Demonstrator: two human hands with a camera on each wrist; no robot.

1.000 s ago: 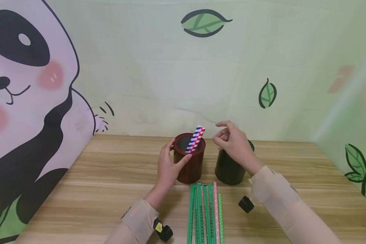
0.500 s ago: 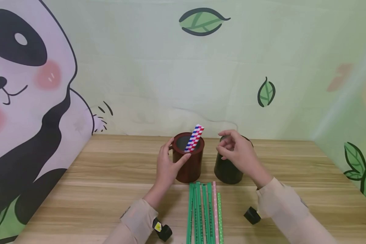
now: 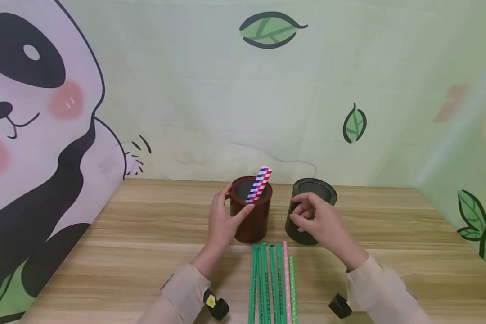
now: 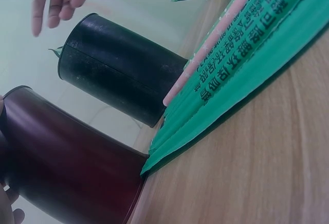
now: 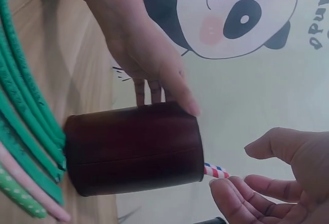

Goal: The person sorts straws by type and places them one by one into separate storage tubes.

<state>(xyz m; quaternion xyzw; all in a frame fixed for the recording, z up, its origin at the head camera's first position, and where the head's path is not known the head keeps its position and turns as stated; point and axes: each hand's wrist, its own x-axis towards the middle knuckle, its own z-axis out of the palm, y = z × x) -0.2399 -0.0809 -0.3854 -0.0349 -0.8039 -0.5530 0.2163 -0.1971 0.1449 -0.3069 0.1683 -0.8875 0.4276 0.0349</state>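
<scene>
My left hand (image 3: pixel 222 220) wraps the dark red cup (image 3: pixel 251 211) from its left side, thumb across the front just below the rim, other fingers curled round the back; cup stands upright on the wooden surface (image 3: pixel 146 243). One red-white-blue striped straw (image 3: pixel 259 183) leans in it, top tilted to the right & poking over the rim.

Just in front of the cups lies a row of straws: green ones (image 3: pixel 263 283), a pink one (image 3: pixel 285 279) and a dotted green one (image 3: pixel 293 288), all w/ long axis running away from me, far ends near the cup bases.

The black cup (image 3: pixel 309 216) stands upright just right of the red one, a gap between them. My right hand (image 3: pixel 317 220) hangs in front of it, fingers loosely bent, gripping nothing; can't tell if it touches the cup wall. That hand is the nearer one to the lying straws, which are down & to its left.

Left wrist view shows printed lettering on the green wrappers (image 4: pixel 241 64) and the pink straw's far end reaching the black cup's foot (image 4: pixel 115 70), not readable from the head view. Right wrist view shows my left fingers (image 5: pixel 154 88) on the red cup (image 5: pixel 133 152) and my right fingers (image 5: pixel 247 201) bare & holding nothing.
</scene>
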